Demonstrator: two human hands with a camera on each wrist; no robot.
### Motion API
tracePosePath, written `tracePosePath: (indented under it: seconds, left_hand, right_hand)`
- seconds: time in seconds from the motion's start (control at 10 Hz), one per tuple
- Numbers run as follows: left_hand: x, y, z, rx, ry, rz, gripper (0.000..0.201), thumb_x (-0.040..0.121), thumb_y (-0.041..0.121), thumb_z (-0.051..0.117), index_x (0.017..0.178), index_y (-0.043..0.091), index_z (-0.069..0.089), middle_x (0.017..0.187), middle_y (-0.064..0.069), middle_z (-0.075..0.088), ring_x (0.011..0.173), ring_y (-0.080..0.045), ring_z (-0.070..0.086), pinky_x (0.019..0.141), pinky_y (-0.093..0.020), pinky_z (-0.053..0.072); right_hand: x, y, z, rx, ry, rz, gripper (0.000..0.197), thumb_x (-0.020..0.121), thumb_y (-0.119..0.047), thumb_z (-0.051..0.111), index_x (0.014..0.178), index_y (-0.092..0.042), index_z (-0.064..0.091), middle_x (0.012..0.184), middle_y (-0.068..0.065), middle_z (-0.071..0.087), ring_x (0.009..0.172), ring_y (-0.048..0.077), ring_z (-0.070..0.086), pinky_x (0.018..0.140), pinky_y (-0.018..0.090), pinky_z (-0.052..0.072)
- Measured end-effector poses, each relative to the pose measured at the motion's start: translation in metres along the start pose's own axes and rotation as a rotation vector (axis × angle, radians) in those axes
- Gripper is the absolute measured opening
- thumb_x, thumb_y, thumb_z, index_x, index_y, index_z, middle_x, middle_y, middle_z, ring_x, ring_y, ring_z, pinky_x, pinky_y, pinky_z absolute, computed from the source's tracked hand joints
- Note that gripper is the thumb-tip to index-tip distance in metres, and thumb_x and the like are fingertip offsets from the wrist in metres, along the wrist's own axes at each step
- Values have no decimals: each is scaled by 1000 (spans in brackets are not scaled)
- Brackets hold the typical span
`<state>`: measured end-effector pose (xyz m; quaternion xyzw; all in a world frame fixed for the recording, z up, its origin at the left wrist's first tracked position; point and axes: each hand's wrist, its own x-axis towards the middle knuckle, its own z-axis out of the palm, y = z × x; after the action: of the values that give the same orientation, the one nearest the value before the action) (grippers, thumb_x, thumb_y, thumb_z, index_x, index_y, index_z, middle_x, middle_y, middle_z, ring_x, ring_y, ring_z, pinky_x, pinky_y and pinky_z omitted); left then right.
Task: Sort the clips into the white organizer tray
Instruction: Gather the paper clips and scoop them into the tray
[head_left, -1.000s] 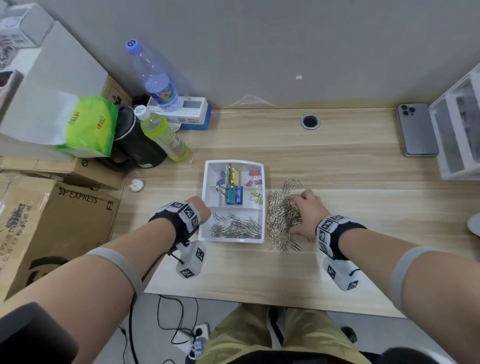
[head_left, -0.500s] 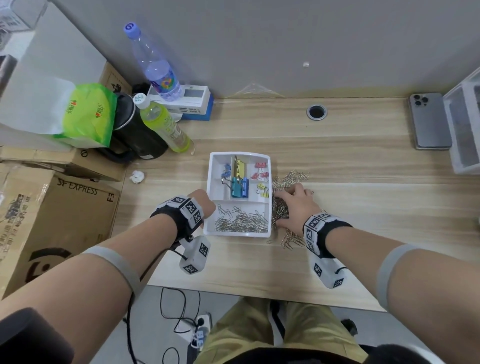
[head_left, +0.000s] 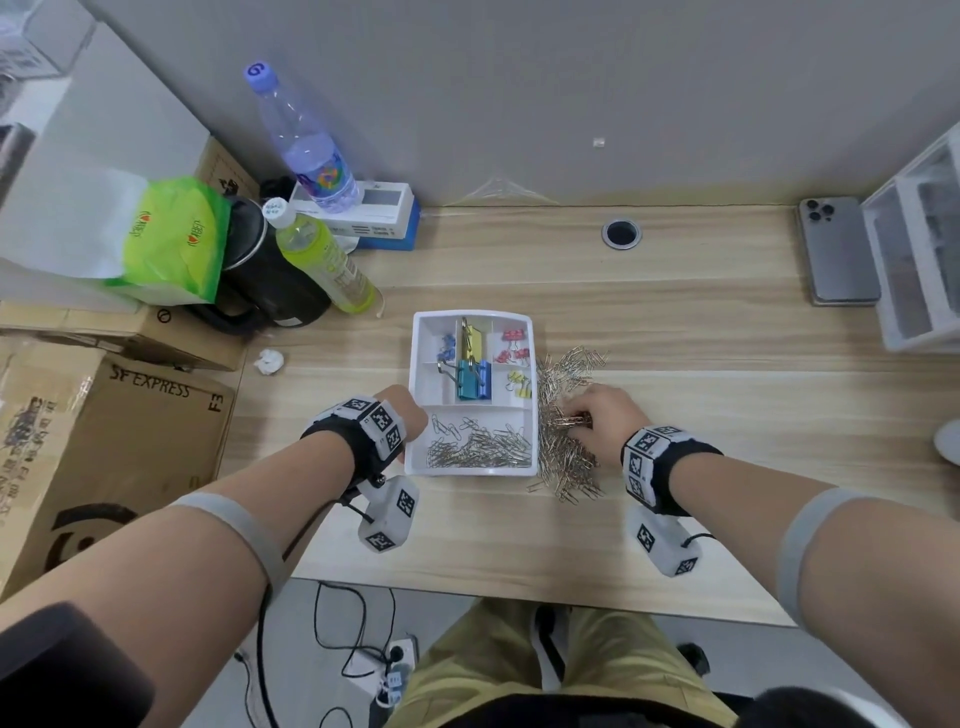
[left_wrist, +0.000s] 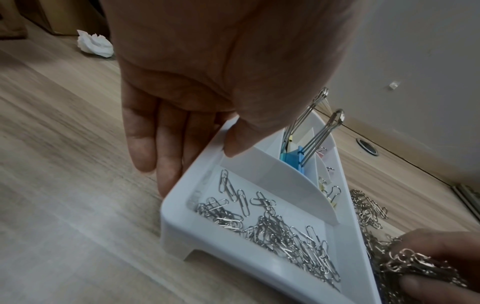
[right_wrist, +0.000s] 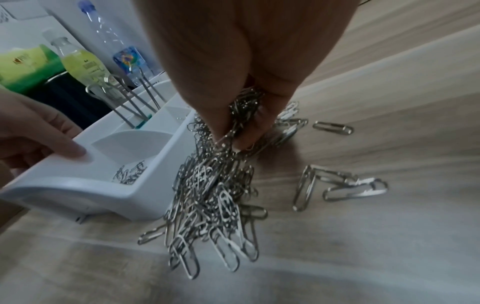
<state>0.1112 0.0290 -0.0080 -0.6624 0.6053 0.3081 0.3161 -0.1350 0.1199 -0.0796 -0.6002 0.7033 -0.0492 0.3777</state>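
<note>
- Since the earlier frames, the right hand (head_left: 602, 415) has pulled from the far part of the pile toward its middle and closed on a bunch of clips; the left hand (head_left: 408, 413) has stayed against the tray.
- Right hand: fingers (right_wrist: 249, 131) and thumb curled round a tangled bunch of silver wire paper clips (right_wrist: 241, 107), held low over the loose pile of silver paper clips (head_left: 563, 441); whether the bunch has left the pile is hard to tell.
- Left hand: fingers (left_wrist: 155, 144) straight along the outer left wall, thumb over the rim, bracing the white plastic organizer tray (head_left: 418, 457).
- The tray sits on the light wooden tabletop (head_left: 701, 338), the pile touching its right wall.
- Its near compartment holds silver paper clips (head_left: 480, 447); the far ones hold coloured binder clips (head_left: 472, 379).
- Behind to the left stand a yellow-green drink bottle (head_left: 322, 260) and a clear water bottle (head_left: 306, 145); a grey smartphone (head_left: 839, 249) lies far right.
</note>
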Motion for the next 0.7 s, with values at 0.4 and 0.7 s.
tracePosePath:
  seconds: [0.4, 0.7]
  left_hand:
    - [-5, 7, -2, 99, -50, -13, 19, 97, 10, 51, 84, 3, 61, 72, -4, 59, 49, -10, 44, 52, -18, 46]
    - [9, 0, 4, -329, 42, -74, 29, 94, 7, 46, 113, -7, 62, 64, -5, 49, 66, -23, 56, 76, -36, 58]
  right_hand:
    - [-8, -26, -27, 55, -74, -61, 24, 86, -21, 71, 110, -21, 71, 123, 1, 66, 111, 19, 60, 99, 30, 47]
    - [4, -77, 0, 104, -102, -187, 23, 87, -19, 71, 110, -20, 72, 118, -1, 67, 106, 16, 61, 96, 26, 46]
